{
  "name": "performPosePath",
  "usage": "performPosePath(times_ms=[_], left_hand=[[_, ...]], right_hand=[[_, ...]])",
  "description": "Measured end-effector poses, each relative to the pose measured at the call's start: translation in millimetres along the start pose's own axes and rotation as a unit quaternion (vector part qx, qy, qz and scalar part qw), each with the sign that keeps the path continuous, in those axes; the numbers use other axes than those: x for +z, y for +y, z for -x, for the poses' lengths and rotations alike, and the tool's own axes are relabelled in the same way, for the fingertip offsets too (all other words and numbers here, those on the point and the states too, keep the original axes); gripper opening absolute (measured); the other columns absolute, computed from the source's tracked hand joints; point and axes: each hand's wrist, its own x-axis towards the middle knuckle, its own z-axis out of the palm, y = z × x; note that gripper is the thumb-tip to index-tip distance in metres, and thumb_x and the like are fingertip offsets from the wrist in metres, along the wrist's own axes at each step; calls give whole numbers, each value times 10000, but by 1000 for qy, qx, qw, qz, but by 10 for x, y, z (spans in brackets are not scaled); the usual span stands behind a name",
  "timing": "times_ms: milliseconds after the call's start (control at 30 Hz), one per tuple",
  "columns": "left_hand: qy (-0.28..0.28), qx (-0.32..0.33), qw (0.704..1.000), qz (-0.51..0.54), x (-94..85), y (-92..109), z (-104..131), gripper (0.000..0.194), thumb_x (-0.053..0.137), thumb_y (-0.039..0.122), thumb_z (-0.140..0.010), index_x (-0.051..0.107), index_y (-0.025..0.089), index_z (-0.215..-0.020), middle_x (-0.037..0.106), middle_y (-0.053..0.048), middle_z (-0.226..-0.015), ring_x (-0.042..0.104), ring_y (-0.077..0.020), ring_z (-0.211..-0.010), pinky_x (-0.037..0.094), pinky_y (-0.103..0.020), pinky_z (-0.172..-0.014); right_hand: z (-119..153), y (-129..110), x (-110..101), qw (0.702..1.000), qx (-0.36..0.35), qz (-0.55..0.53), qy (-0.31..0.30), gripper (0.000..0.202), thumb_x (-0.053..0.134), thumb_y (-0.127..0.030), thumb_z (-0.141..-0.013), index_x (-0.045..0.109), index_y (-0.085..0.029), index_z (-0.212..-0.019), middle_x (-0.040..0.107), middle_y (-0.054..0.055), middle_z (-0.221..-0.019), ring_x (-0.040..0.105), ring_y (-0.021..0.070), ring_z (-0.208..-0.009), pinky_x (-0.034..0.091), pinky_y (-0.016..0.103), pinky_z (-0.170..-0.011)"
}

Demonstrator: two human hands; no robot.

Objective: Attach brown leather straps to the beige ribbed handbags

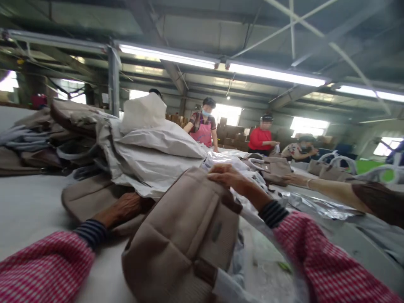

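A taupe handbag (176,235) lies tilted in front of me, with brown trim and a strap wrapped in white material. My right hand (232,179) has its fingers curled over the bag's far edge, gripping it. On the other side, my left hand (128,207) reaches between this bag and another taupe bag (91,193) lying beneath a paper heap. The left fingertips are hidden behind the front bag, so their hold does not show. Crumpled white paper sheets (158,147) are piled just beyond both hands.
More bags and wrapped handles (31,143) are stacked at the left on the white table (31,202). At the right, a co-worker's arm (328,191) reaches toward a taupe bag (277,166). Silvery plastic film (318,206) lies nearby. Several people stand or sit across the table.
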Motion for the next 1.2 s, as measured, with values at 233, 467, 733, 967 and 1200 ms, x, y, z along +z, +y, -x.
performPosePath(times_ms=[233,467,733,967,1200], left_hand=[[88,40,993,-63,-534,61,739,237,548,416,-1008,745,288,-1039,811,104,-1014,769,-153,-889,537,-152,-755],[164,301,936,-84,-560,1727,992,303,675,321,-980,660,253,-1275,737,2,-1293,619,-226,-1282,395,-325,-1164],[-79,241,965,63,34,2602,579,191,505,289,-1033,641,206,-927,710,-32,-900,641,-236,-858,528,-395,-814],[298,-239,857,347,-371,1949,306,309,590,483,-934,656,190,-862,727,-24,-839,640,-178,-708,513,-270,-621],[374,-81,924,11,-20,1686,504,484,659,253,-938,499,182,-1389,607,-189,-1420,578,-355,-1344,539,-519,-1044]], right_hand=[[6,343,71,996,-20,80,-14,360,718,-291,-866,675,-142,-1191,689,85,-1101,639,196,-956,493,284,-773],[985,638,-236,973,55,197,-107,462,743,-389,-850,667,-142,-1233,668,49,-934,596,189,-826,438,300,-728],[1256,352,-119,971,129,-199,-29,453,797,-361,-767,673,-127,-1135,612,-14,-715,522,122,-605,373,245,-544],[1022,496,358,946,118,-295,65,381,619,-504,-921,564,-194,-1135,706,87,-988,687,202,-834,497,258,-586],[1221,670,1093,942,-116,293,-113,274,588,-280,-939,613,-172,-1189,697,161,-1155,646,296,-1015,514,430,-881]])
